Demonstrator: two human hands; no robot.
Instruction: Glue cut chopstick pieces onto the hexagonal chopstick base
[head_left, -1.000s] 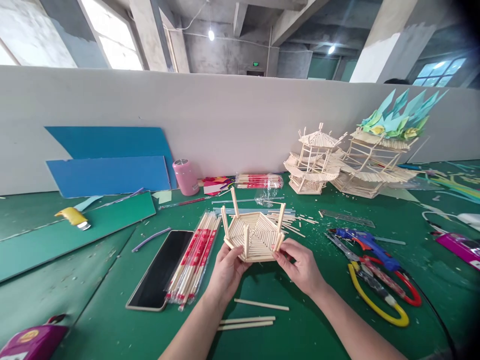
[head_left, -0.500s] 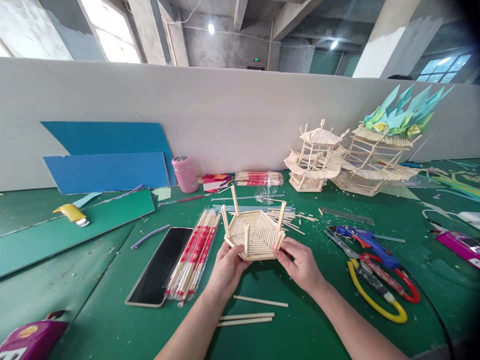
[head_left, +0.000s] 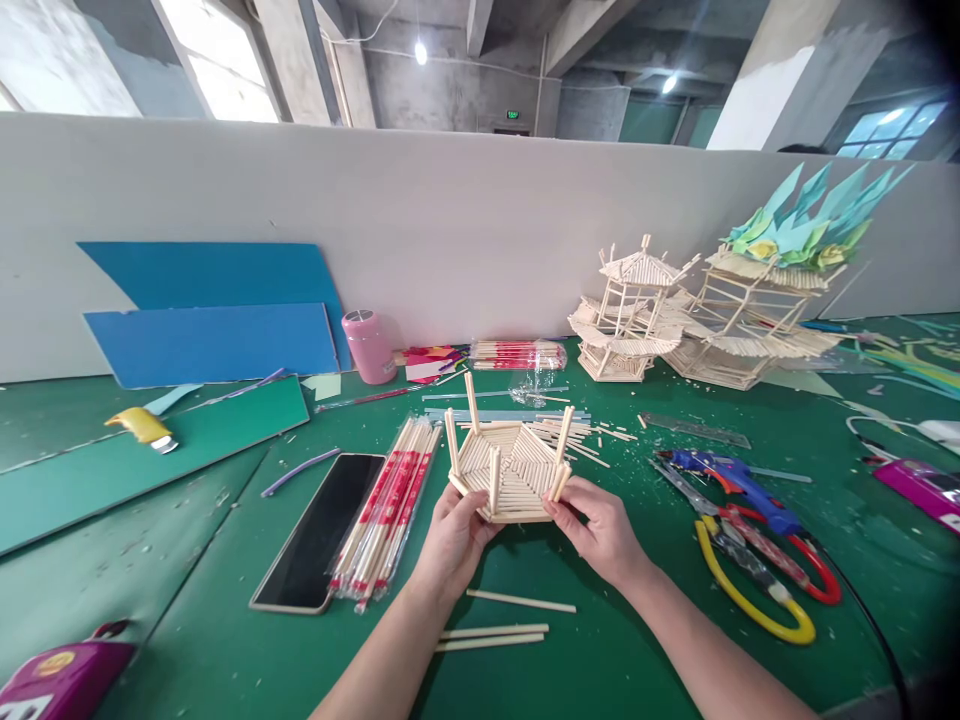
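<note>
Honestly, the grip here looks pretty sensible. The little six-sided stick frame [head_left: 516, 478] sits front and center, posts pointing up, pinched from both sides. The left hand [head_left: 457, 535] is closed on the near left edge, thumb up top, fingers curled below. The right hand [head_left: 598, 532] pinches the near right corner around a post, probably to keep it steady. Can't tell if the underside touches the table [head_left: 615, 665].

Three loose sticks [head_left: 521, 603] lie just in front, likely so they're easy to grab. The glue gun [head_left: 739, 487] and scissors [head_left: 742, 564] are off to the right, I'd guess parked within reach but clear of the elbows. Wrapped chopsticks [head_left: 391, 505] lie left, against the phone [head_left: 319, 545].
</note>
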